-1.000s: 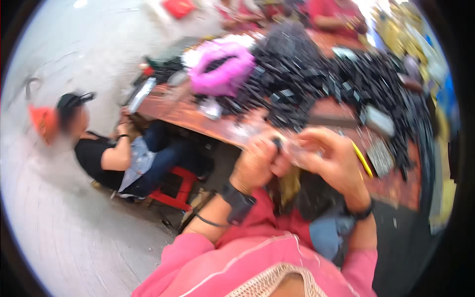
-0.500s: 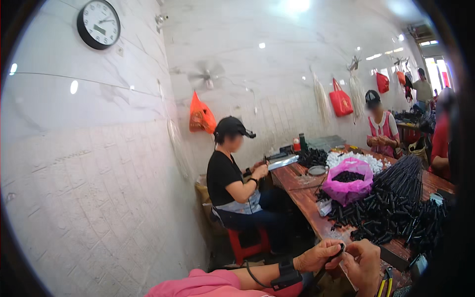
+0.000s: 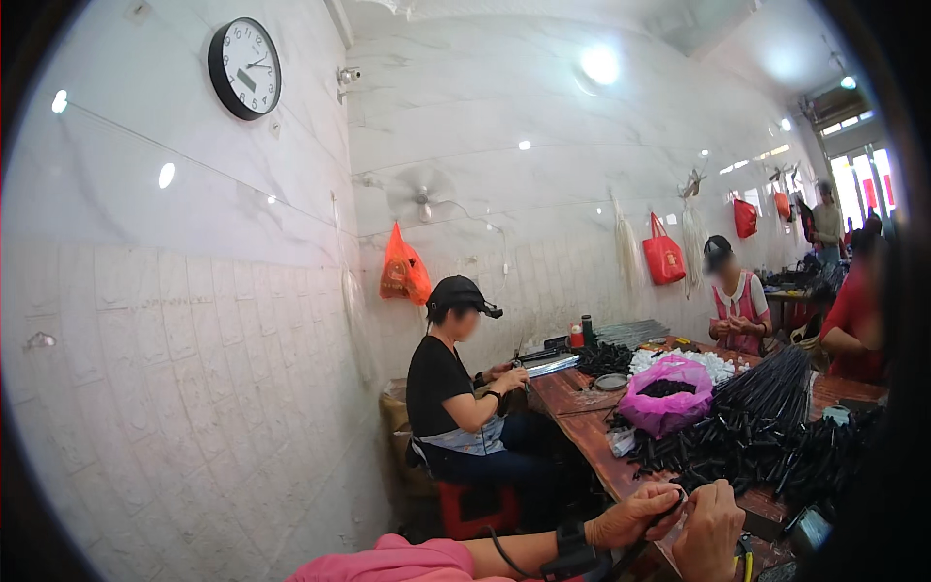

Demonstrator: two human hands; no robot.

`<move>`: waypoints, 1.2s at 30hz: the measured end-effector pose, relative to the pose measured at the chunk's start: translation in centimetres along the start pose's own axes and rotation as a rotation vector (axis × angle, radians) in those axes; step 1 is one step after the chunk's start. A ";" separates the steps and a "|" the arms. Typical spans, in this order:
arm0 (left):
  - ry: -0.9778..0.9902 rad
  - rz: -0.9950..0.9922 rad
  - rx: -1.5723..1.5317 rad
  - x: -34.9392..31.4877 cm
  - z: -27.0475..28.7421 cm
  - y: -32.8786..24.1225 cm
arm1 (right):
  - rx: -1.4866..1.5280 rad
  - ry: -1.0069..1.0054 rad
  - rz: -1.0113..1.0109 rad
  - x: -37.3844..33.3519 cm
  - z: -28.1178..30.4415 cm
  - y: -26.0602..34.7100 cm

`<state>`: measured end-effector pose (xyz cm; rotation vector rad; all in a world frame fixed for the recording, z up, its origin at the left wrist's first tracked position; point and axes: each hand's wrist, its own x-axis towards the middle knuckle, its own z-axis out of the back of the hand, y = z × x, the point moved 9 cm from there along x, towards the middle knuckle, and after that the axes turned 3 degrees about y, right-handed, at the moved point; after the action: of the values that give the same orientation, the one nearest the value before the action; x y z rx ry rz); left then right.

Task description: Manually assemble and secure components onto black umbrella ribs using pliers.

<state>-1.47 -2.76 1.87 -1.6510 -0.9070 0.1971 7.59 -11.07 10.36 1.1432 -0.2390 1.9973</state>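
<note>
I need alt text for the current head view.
The person's left hand holds a dark piece, the right hand close beside it, at a red-brown table heaped with black parts near an open pink bag. Beyond to the left sits a co-worker in black; a clock hangs on the pale wall.

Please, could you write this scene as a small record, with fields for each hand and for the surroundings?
Left hand: pinches a dark piece
Right hand: close beside the left; its grip is unclear
Table: reddish; bears loose black parts, white pieces and an open pink bag
Bag contents: small black pieces
Co-worker: black shirt, seated on a red stool
Wall: pale, with a round clock
</note>
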 end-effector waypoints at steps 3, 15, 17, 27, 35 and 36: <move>0.028 -0.011 0.003 -0.7 -1.2 -0.5 | -0.058 -0.016 0.035 -0.5 0.8 1.7; 0.096 -0.220 -0.223 2.6 3.1 -6.4 | -0.253 0.249 -0.543 -8.6 -4.0 -7.5; 0.227 -0.244 -0.261 4.2 3.8 -5.2 | -0.340 0.294 -0.714 -11.6 -4.9 -10.2; 0.126 -0.043 -0.170 -0.6 5.3 2.9 | -0.716 0.369 -0.959 -14.0 -4.4 -15.2; 0.302 0.017 0.131 -4.0 5.9 0.6 | -0.475 0.483 -1.179 -15.0 -4.3 -16.8; 0.260 0.025 0.138 -3.7 5.9 0.5 | -0.334 0.436 -1.213 -14.9 -4.4 -16.5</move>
<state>-7.18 -0.67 -1.67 -1.5188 -0.6614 0.0584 20.67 -6.20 -7.46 0.3935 0.2931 0.9946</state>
